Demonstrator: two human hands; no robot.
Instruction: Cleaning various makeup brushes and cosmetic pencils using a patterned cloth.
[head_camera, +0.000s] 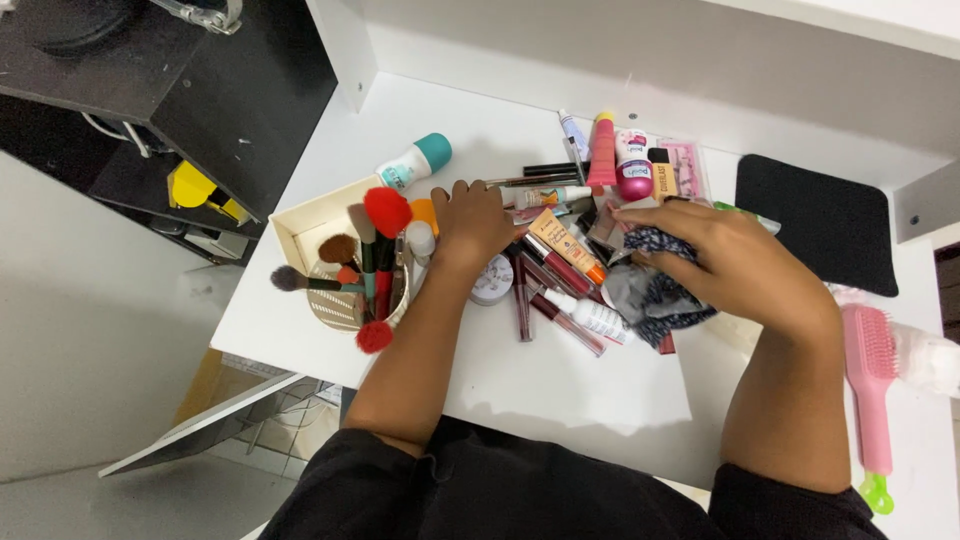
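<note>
My left hand (472, 222) rests palm down on a pile of cosmetics (560, 255) spread over a white desk (560, 390), its fingers on tubes and pencils. My right hand (725, 255) closes over a dark patterned cloth pouch (655, 300) at the right of the pile. Lip gloss tubes, a small white bottle (590, 315) and an orange-capped tube (565, 245) lie between the two hands.
A cup of makeup brushes (365, 270) stands in a cream tray (300, 225) at the left. A roll-on bottle (415, 163) lies behind it. A black pad (815, 225) and a pink hairbrush (870, 385) lie at the right. Dark shelves (200, 90) stand beyond the desk's left edge.
</note>
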